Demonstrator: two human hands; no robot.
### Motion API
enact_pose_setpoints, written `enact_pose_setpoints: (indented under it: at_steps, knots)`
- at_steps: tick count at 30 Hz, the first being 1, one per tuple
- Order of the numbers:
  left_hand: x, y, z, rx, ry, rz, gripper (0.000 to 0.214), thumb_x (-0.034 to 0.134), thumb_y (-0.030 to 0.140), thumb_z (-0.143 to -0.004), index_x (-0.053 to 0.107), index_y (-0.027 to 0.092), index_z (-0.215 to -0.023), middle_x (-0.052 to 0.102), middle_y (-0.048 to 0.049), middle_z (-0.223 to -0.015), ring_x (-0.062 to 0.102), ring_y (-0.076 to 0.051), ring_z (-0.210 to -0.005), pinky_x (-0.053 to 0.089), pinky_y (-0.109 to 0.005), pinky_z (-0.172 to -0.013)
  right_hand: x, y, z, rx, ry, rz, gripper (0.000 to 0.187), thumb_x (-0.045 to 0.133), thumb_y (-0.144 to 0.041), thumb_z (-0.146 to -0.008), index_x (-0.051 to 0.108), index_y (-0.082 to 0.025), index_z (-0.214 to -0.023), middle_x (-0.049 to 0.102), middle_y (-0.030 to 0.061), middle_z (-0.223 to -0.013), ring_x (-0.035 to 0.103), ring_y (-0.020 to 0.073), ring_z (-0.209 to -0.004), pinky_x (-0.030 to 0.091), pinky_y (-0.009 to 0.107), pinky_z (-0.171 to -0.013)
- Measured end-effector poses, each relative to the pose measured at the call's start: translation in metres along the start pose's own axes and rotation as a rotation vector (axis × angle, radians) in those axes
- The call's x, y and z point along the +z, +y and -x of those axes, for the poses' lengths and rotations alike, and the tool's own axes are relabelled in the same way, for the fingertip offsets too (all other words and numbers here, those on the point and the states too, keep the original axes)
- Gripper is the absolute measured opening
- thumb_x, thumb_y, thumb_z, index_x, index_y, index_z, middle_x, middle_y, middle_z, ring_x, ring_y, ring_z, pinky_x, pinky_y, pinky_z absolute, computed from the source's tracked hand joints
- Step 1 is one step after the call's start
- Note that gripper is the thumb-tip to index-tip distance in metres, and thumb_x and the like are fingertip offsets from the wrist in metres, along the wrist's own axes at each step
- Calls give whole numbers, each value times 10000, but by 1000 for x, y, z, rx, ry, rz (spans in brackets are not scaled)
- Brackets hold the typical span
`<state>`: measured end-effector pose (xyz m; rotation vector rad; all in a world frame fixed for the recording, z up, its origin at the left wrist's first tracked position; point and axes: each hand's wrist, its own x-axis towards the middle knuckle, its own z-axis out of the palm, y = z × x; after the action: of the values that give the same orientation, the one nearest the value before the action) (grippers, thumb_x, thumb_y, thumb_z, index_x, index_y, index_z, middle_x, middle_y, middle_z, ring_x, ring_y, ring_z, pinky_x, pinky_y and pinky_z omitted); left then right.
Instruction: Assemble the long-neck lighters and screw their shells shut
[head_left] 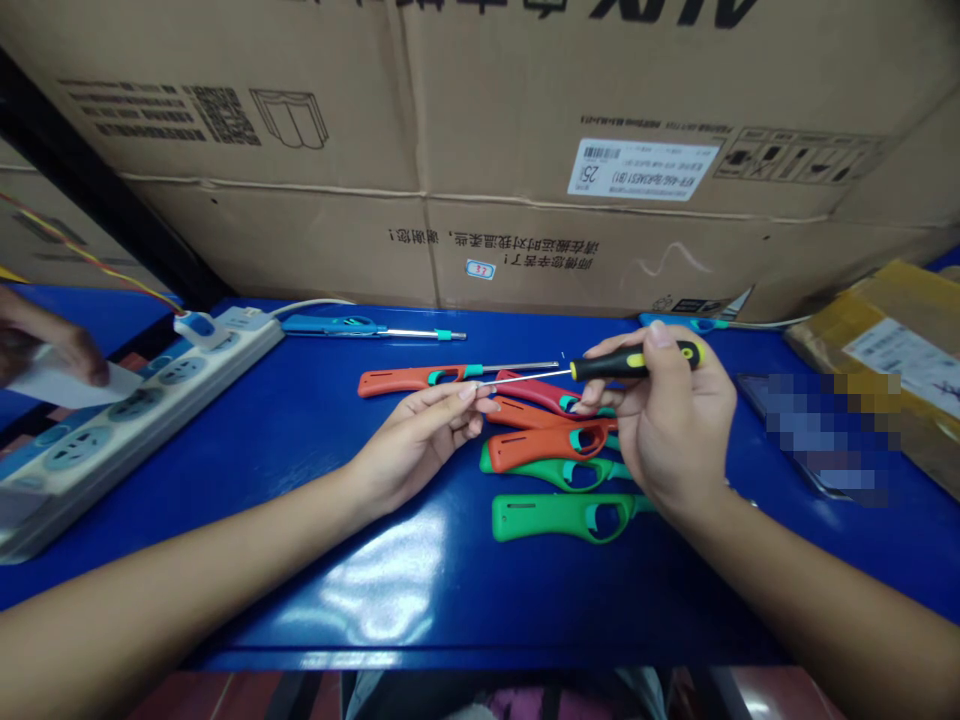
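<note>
A screwdriver (611, 367) with a black and yellow handle lies level in my right hand (667, 420), its thin shaft pointing left. At the shaft's end, the thumb and forefinger of my left hand (424, 440) are pinched together; anything small between them is hidden. Below and behind my hands lie several gas lighters: an orange lighter (401, 380) with a metal rod, a red lighter (536, 390), another orange lighter (547, 446) and a green lighter (559, 517). My right hand covers the rods of some of them.
Behind stands a large cardboard box (510, 130). A blue lighter (330, 327) lies near the power strip (157, 400) at left, where another person's hand (56, 335) holds something white. To the right are a phone (810, 430) and a taped parcel (900, 340).
</note>
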<state>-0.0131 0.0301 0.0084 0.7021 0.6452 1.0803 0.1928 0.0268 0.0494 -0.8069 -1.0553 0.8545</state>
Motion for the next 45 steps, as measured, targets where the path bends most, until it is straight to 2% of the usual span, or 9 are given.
enact_pose_setpoints:
  at_steps: [13, 24, 29, 33, 37, 40, 45]
  knots:
    - [-1, 0, 0, -15, -23, 24, 220, 884, 293, -739, 797, 141, -873, 779, -27, -825, 643, -77, -657, 527, -170, -673, -1, 1, 0, 5, -5, -8, 253, 651, -414, -930, 617, -195, -808, 724, 3, -767, 634, 111, -461, 582, 244, -423]
    - [-1, -1, 0, 40, 5, -116, 217, 865, 340, -758, 806, 179, -891, 786, -32, -871, 645, -77, -713, 512, -175, -712, -2, -3, 0, -117, -67, 12, 148, 658, -355, -938, 618, -239, -856, 734, -8, -801, 657, 127, -475, 561, 249, -405]
    - [-2, 1, 3, 121, -93, -389, 371, 844, 327, -775, 765, 208, -1116, 783, -53, -1036, 676, -124, -853, 521, -232, -805, 0, -18, -11, -219, -55, 66, 194, 653, -333, -943, 630, -211, -794, 717, -10, -730, 622, 116, -424, 534, 247, -376]
    - [-6, -2, 4, 297, -162, -826, 469, 842, 317, -766, 709, 206, -1202, 744, -72, -1171, 671, -197, -1024, 515, -328, -927, 0, -29, -19, -224, -181, 144, 220, 679, -324, -925, 625, -203, -749, 701, -14, -677, 580, 106, -372, 463, 232, -306]
    - [-9, -7, 3, 495, -277, -1237, 490, 839, 332, -764, 698, 190, -1212, 724, -85, -1184, 645, -244, -1104, 493, -401, -1013, 2, -28, -12, -208, -273, 242, 234, 701, -340, -910, 621, -208, -735, 656, -39, -590, 554, 88, -349, 450, 206, -308]
    - [-11, -9, 3, 554, -333, -1324, 431, 800, 312, -810, 697, 186, -1208, 732, -82, -1158, 650, -237, -1072, 514, -403, -987, 3, -23, -4, -205, -279, 255, 222, 706, -332, -906, 614, -216, -741, 656, -48, -582, 538, 78, -335, 448, 198, -312]
    - [-12, -10, 3, 558, -322, -1300, 423, 799, 289, -811, 699, 197, -1212, 746, -77, -1127, 666, -234, -1027, 537, -390, -937, 2, -16, 1, -186, -282, 242, 197, 681, -322, -921, 614, -224, -763, 674, -45, -617, 566, 85, -359, 461, 203, -327]
